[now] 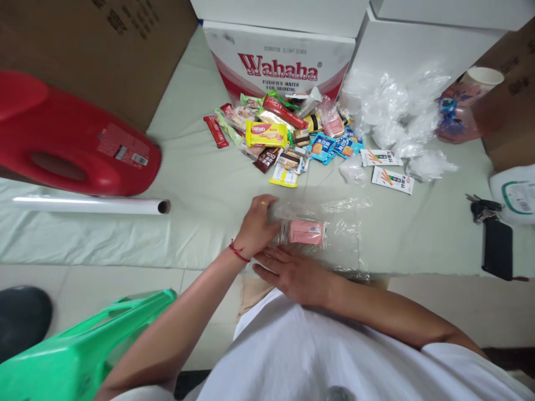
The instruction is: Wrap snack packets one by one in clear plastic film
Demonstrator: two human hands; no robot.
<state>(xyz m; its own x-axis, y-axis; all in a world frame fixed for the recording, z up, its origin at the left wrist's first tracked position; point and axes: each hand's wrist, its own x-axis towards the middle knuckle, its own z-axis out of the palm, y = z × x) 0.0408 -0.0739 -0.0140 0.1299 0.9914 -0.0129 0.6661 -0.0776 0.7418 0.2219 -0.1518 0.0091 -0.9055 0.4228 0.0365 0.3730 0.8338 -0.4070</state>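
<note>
A small pink-wrapped snack (306, 233) lies on a sheet of clear plastic film (345, 242) near the table's front edge. At the film's left side rests my left hand (256, 225), its thumb and fingers apart, with no object visible between them. My right hand (298, 275) lies along the front edge, fingers stretched out flat toward the left wrist and touching the film. Neither hand is on the snack. What is under the palms is hidden.
Behind the film is a pile of packaged snacks (266, 134), with crumpled plastic (388, 106) and two snack packets (392, 180) to its right. A white roll (90, 205) and red jug (79, 139) lie left. A phone (497, 248) and keys (482, 207) lie right.
</note>
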